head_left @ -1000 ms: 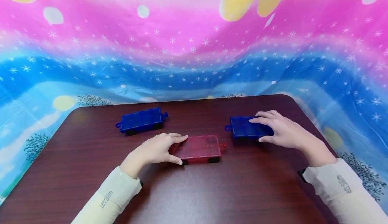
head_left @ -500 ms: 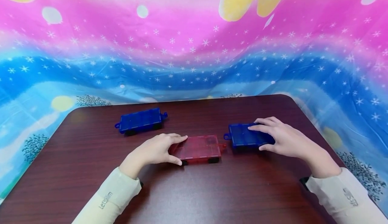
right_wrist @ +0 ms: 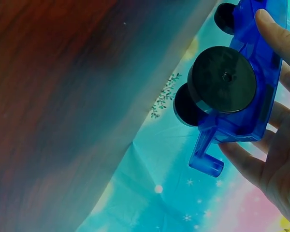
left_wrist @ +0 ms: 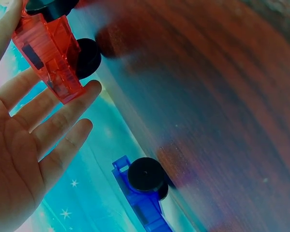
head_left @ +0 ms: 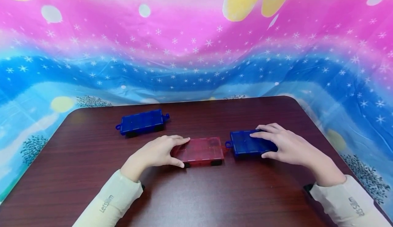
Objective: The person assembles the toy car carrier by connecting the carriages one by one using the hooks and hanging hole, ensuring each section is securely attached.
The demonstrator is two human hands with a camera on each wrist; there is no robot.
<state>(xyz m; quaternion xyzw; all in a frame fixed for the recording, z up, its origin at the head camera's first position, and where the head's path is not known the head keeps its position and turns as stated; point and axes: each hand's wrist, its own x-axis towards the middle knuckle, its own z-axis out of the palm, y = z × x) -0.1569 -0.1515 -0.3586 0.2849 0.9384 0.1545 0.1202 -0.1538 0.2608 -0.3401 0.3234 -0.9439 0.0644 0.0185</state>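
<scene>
The left hand (head_left: 156, 153) is clamped on the left end of the red car (head_left: 202, 150), thumb against its near side and fingertips at its far side. The right hand (head_left: 285, 148) likewise holds the right end of the near blue car (head_left: 244, 142), with the thumb on the near side and the fingers over the top and far side. In the right wrist view the blue car's black wheels (right_wrist: 222, 79) hang beside that thumb, the backdrop shows between them and the counter, and a hook (right_wrist: 208, 162) juts from its right end.

Between the hands, the two cars stand just beside each other. The blue car's loop (head_left: 228, 144) overlaps the red car's coupling at its right end; whether they are linked cannot be told. The red car sits near the middle of the dark wood counter (head_left: 196, 199).

Farther back and to the left, apart from both hands, another blue car (head_left: 142, 123) stands at a slight angle. Pale sleeves (head_left: 107, 194) cover the forearms, and behind the counter hangs a pink and blue backdrop (head_left: 196, 59) printed with snowflakes.
</scene>
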